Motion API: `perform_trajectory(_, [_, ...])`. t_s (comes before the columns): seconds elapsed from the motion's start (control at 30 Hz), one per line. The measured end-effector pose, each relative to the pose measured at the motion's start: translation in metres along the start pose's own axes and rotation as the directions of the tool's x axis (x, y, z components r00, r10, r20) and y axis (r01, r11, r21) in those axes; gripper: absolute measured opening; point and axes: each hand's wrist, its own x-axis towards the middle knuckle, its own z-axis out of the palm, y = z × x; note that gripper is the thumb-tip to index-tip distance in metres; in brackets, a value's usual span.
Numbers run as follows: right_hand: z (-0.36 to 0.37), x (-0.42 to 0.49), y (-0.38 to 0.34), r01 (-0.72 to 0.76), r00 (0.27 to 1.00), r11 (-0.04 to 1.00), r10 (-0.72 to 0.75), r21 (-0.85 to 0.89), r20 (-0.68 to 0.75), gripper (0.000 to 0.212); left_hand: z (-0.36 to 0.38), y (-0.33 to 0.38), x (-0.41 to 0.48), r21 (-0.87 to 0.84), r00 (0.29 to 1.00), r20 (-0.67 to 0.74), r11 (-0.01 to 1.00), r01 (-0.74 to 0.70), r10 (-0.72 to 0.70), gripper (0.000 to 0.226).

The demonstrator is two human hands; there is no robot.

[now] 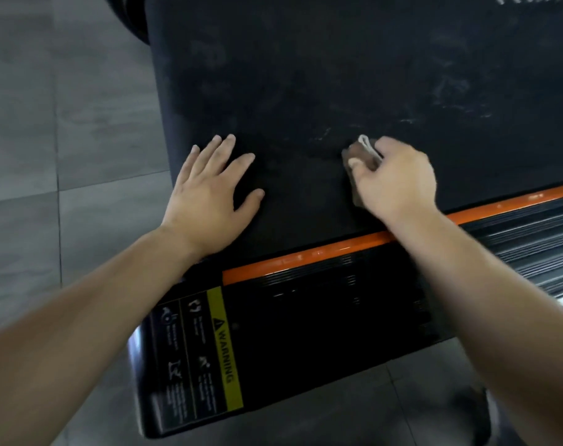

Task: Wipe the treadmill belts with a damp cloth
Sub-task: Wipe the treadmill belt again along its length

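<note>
Now our right hand grasps the cloth, bunched under its curled fingers and pressed on the belt; our left hand lies flat beside, released. The cloth seems soft and light to us; we would hold its folded middle.

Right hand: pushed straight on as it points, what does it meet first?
Nothing solid, apparently: the right hand and cloth face only bare belt, with pale smears just ahead.

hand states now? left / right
Left hand: open, fingers straight, flat on the treadmill belt.
Right hand: closed around the folded cloth, pressing it to the belt.
</note>
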Motion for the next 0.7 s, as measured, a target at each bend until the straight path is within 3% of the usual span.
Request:
perform_trajectory(0.07, [0.013,-0.017,-0.023,0.103,0.995,0.994,-0.103,0.025,-0.007,0.022,0.001,-0.003,-0.001,-0.049,1.000,-0.026,0.999,0.003,-0.004,0.061])
perform_trajectory(0.17, [0.021,-0.033,-0.046,0.294,0.946,0.950,-0.305,0.105,0.107,0.026,0.002,-0.008,-0.004,-0.089,0.999,-0.043,0.996,0.025,-0.029,0.061])
perform_trajectory(0.23, [0.014,-0.009,-0.033,0.247,0.966,0.969,-0.246,0.002,0.081,0.029,0.001,-0.012,-0.008,-0.105,0.997,-0.030,0.992,0.064,-0.068,0.062])
perform_trajectory(0.33, [0.002,0.029,-0.011,-0.019,1.000,0.999,0.018,-0.047,-0.023,0.023,0.001,-0.014,-0.014,-0.119,0.995,0.002,0.988,0.099,-0.099,0.062])
perform_trajectory(0.37, [0.006,0.028,-0.016,-0.023,0.999,0.999,0.021,-0.048,-0.042,0.022,0.001,-0.014,-0.015,-0.124,0.995,0.001,0.987,0.100,-0.101,0.062])
perform_trajectory(0.53, [0.031,-0.017,-0.054,0.347,0.934,0.933,-0.353,0.095,0.060,0.020,0.002,-0.014,-0.014,-0.121,0.994,-0.009,0.987,0.105,-0.107,0.062])
perform_trajectory(0.6, [0.020,0.004,-0.026,0.285,0.958,0.958,-0.285,-0.010,0.041,0.023,0.002,-0.015,-0.015,-0.132,0.994,0.002,0.986,0.106,-0.107,0.062])
perform_trajectory(0.7, [-0.002,0.045,0.040,-0.029,0.998,0.995,0.023,-0.096,-0.060,0.031,0.002,-0.016,-0.015,-0.156,0.995,-0.009,0.983,0.098,-0.100,0.062])
